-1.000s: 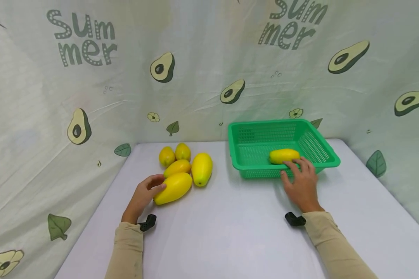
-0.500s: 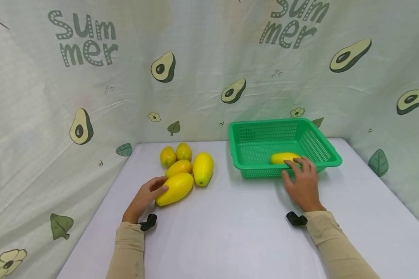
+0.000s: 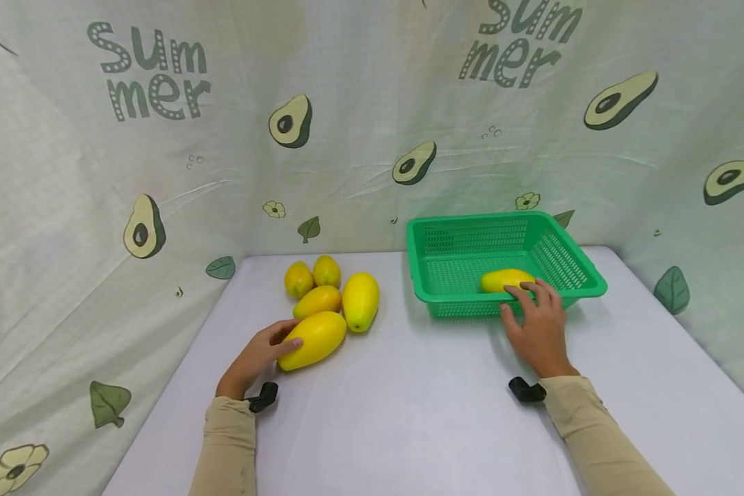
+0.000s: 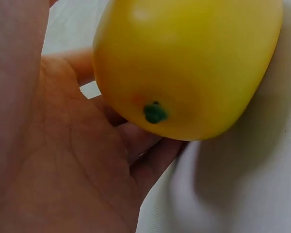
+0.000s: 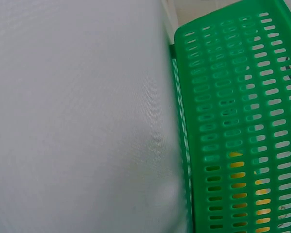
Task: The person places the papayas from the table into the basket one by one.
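Observation:
In the head view my left hand (image 3: 257, 355) holds a large yellow papaya (image 3: 313, 341) at its near end, thumb on the front side and fingers behind. The left wrist view shows the green stem spot of this papaya (image 4: 184, 63) facing the palm, with the fingers under it. My right hand (image 3: 538, 329) reaches over the front rim of a green plastic basket (image 3: 455, 297), its relaxed fingertips at a second yellow papaya (image 3: 501, 280) lying inside. Yellow shows through the slots of the basket (image 5: 223, 131) in the right wrist view, where the hand is out of sight.
Behind the held papaya lie three smaller yellow mangoes (image 3: 316, 302) and another large papaya (image 3: 360, 302). They rest on a white table (image 3: 384, 413). A printed cloth backdrop (image 3: 347, 193) rises along the table's back edge, close behind the basket.
The left hand's papaya has shifted slightly right and toward the front, a little away from the mangoes. The papaya in the basket has settled slightly lower; the right hand has barely moved.

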